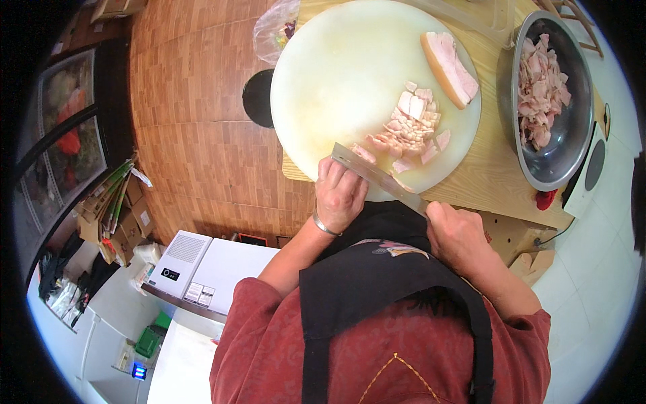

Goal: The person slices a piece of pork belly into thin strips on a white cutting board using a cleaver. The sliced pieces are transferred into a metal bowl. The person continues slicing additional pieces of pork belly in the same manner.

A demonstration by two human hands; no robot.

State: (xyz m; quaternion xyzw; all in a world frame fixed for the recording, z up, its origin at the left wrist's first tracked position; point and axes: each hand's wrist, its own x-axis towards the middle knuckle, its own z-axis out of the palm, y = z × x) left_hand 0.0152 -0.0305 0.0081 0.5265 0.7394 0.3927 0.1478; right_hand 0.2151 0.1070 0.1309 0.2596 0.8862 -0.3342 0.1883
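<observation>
My right hand point(454, 236) is wrapped round the handle of a cleaver. Its long steel blade point(380, 176) slants across the near edge of a round white cutting board point(336, 74). Curled fingers of my left hand point(340, 192) press close against the blade's far end; whether they hold anything is hidden. Just beyond the blade lies a heap of cut pork pieces point(410, 128), pale and fatty, with a few loose ones around it. An uncut slab of pork point(447, 67) with tan skin rests at the board's far right.
Right of the board, a large steel bowl point(568, 145) holds many pork slices point(540, 91). Under the board is a wooden table point(496, 158). A clear plastic bag point(271, 40) sits at the far left of the board. A white appliance point(229, 269) stands at lower left, cardboard boxes point(128, 225) beyond.
</observation>
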